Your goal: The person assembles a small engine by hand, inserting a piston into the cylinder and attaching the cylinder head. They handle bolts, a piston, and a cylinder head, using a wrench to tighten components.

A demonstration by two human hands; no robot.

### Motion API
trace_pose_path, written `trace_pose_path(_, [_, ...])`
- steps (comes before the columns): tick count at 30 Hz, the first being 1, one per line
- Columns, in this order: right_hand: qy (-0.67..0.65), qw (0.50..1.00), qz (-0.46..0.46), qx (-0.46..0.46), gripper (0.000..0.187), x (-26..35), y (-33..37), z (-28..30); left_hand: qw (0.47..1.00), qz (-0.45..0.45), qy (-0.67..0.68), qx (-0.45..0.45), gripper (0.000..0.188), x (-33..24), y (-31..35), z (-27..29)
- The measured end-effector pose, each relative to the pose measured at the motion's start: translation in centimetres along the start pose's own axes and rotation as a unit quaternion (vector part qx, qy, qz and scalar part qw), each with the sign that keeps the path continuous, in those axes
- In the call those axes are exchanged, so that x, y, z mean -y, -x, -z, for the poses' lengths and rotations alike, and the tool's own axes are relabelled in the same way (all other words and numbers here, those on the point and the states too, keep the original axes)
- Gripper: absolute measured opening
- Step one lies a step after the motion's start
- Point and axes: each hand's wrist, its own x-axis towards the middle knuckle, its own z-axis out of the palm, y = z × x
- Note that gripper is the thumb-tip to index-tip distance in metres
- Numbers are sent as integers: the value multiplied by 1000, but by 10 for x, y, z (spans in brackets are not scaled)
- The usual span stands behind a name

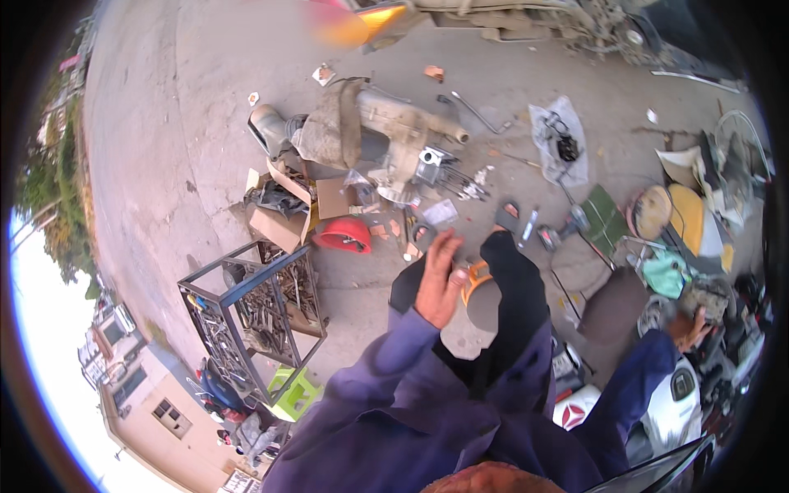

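Observation:
My left hand (440, 283) is raised in front of my knees with its fingers stretched out and holds nothing. Beneath it, between my legs, is a low round stool (482, 304) with a grey top and an orange rim. My right hand (689, 330) reaches out to the right, fingers apart, beside a dusty grey part (708, 296) and dark motorcycle parts; whether it touches them I cannot tell. A white motorcycle body panel (672, 407) lies below that forearm. Ahead of my feet, an engine cylinder (429, 164) rests on the ground against a dirty engine casing (403, 123).
At left stands a metal-frame rack (246, 308) full of tools, with a green plastic stool (296, 394) beside it. Nearer the middle are a cardboard box (283, 205) and a red bowl (343, 235). A cordless drill (563, 230), a clear plastic bag (560, 140) and a teal cloth (666, 274) lie right.

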Motion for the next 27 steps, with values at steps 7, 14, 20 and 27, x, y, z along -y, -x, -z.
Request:
trace_pose_path(7, [-201, 874, -442, 11, 53, -18, 110, -104, 992, -108, 56, 22, 57, 124, -54, -22])
trace_pose_path(14, [-295, 854, -430, -6, 62, -52, 162, -245, 955, -293, 40, 5, 56, 235, -89, -31])
trace_pose_path(20, [-624, 559, -538, -96, 74, 73, 149, -320, 947, -318, 34, -16, 59, 236, -67, 0])
trace_pose_path(27, [-664, 493, -549, -120, 56, 71, 202, -375, 902, -367, 121, -190, 57, 237, -6, -5])
